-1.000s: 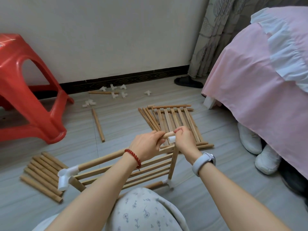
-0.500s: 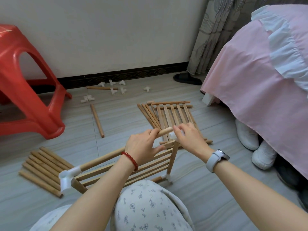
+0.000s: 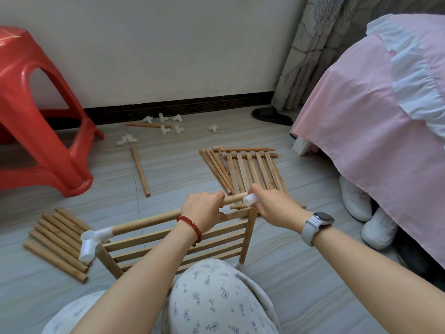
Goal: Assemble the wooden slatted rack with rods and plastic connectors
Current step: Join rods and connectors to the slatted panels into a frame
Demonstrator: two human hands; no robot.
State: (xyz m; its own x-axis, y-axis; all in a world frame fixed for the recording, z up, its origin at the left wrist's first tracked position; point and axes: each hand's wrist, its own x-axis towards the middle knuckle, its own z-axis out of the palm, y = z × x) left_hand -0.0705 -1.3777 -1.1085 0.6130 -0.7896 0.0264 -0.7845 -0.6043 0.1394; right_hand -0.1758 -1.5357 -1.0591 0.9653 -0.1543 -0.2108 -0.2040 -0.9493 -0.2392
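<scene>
The pink-covered bed occupies the right side of the view, and the red plastic stool stands at the left against the wall. Between them, on the tiled floor, the partly built rack stands tilted in front of the person's knees, its slats running left to right beneath a long top rod. A second slatted panel lies flat on the floor beyond the hands, with loose rods just beside its left edge. A bundle of short rods lies side by side at the lower left, near the rack's corner. A single rod lies apart, between the stool and the flat panel. A white corner connector is fitted on the left end of the top rod. Loose white connectors are scattered near the skirting board. The left hand is wrapped around the top rod close to its right end. The right hand grips a white connector at that same rod end; the rod tip touches the connector's opening, above the rack's right upright.
</scene>
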